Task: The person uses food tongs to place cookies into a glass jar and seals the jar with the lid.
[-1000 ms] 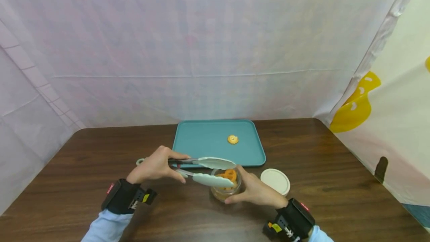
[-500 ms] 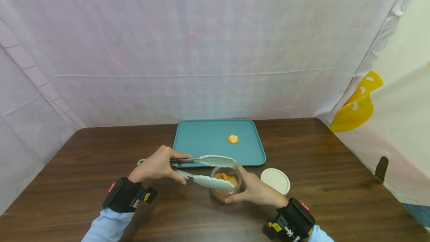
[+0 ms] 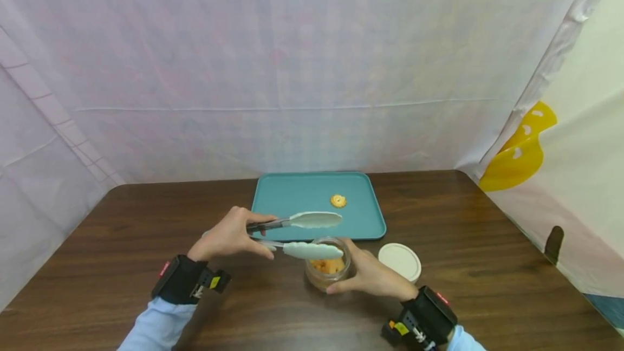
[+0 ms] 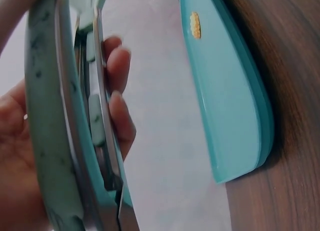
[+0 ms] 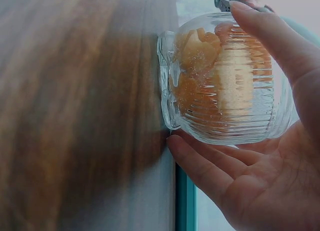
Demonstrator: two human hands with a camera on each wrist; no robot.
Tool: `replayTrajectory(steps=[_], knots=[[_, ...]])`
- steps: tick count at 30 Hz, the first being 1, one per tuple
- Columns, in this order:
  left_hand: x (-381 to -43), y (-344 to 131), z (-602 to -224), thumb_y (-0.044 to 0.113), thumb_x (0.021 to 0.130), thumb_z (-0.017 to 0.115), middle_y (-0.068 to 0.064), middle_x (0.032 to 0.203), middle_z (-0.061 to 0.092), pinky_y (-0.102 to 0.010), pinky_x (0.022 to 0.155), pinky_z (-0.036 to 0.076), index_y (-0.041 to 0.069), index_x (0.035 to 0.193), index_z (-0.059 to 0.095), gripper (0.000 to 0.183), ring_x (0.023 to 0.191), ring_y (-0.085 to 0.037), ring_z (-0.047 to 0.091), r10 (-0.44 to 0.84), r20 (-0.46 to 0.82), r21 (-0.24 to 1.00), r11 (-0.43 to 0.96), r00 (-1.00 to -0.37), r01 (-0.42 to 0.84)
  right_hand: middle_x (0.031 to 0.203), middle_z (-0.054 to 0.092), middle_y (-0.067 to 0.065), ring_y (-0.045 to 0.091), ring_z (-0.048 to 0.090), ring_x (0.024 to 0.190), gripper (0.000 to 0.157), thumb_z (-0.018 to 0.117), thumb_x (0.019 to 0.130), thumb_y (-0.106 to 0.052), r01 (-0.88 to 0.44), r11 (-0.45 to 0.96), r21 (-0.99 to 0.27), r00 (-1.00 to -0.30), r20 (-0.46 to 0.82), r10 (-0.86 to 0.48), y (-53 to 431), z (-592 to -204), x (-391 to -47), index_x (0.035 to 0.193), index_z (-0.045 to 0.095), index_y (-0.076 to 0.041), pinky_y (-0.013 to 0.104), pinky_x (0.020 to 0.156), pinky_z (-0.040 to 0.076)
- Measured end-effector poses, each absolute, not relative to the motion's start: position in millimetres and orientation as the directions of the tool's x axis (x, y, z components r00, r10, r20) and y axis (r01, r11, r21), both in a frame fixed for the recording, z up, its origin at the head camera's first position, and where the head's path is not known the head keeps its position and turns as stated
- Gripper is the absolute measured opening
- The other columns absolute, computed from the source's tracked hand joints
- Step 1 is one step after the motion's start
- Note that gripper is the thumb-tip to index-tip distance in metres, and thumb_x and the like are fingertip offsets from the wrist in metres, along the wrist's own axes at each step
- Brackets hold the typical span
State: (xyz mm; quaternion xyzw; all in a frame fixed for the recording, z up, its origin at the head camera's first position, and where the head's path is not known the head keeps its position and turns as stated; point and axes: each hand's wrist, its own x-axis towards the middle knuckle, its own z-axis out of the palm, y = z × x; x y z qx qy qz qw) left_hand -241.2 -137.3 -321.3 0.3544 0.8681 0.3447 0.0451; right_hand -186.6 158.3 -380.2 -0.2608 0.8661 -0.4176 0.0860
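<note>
Left hand (image 3: pixel 228 236) curls round pale-green-tipped metal tongs (image 3: pixel 280 223), spread wide | right hand (image 3: pixel 368 272) grips round clear-glass jar (image 5: pixel 227 83) of golden snacks (image 3: pixel 327 266) on brown wooden tabletop (image 3: pixel 463 242) | seems snack-picking, tips (image 3: pixel 316 220) maybe bare | next needs dipping, squeezing

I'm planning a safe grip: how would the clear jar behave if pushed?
The clear jar looks like glass, so probably rigid and breakable. Its ribbed wall may help the right hand hold it. If pushed over, its open top could spill snacks.

pale sheets (image 3: pixel 292 58) behind and beside a table (image 3: pixel 146 221) suggest a booth.
</note>
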Motion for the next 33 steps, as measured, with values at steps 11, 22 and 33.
replayTrajectory(steps=[11,22,33], knots=[[-246.8,-129.7,-325.5,0.039,0.063,0.075,-0.002,0.054,0.052,-0.029,0.046,0.025,0.002,0.119,0.057,0.069,0.046,-0.012,0.031,0.517,0.233,0.611,0.582,-0.824,0.537,0.128,0.051,0.012,0.025,0.049,0.112,0.084,0.072,0.068,-0.042,-0.401,0.491,-0.773,-0.841,0.099,-0.531,160.0,-380.7,-186.2,0.135,0.028,-0.016,0.051,0.091,0.041],[-264.1,-116.6,-342.6,0.032,0.059,0.08,0.006,0.04,0.026,-0.026,0.043,0.018,-0.004,0.114,0.058,0.07,0.043,-0.01,0.015,0.42,0.236,0.586,0.658,-0.876,0.473,0.128,0.051,0.011,0.025,0.048,0.113,0.083,0.073,0.068,-0.041,-0.388,0.485,-0.784,-0.845,0.093,-0.527,158.9,-379.9,-185.5,0.135,0.029,-0.018,0.051,0.092,0.04],[-283.5,-98.2,-350.5,0.036,0.055,0.081,-0.006,0.044,0.052,-0.027,0.05,0.025,-0.002,0.114,0.059,0.074,0.05,-0.012,0.023,0.316,0.147,0.522,0.78,-0.937,0.345,0.128,0.052,0.011,0.024,0.048,0.113,0.083,0.074,0.066,-0.04,-0.405,0.483,-0.777,-0.844,0.114,-0.524,157.9,-380.1,-186.1,0.134,0.03,-0.02,0.051,0.093,0.04]])
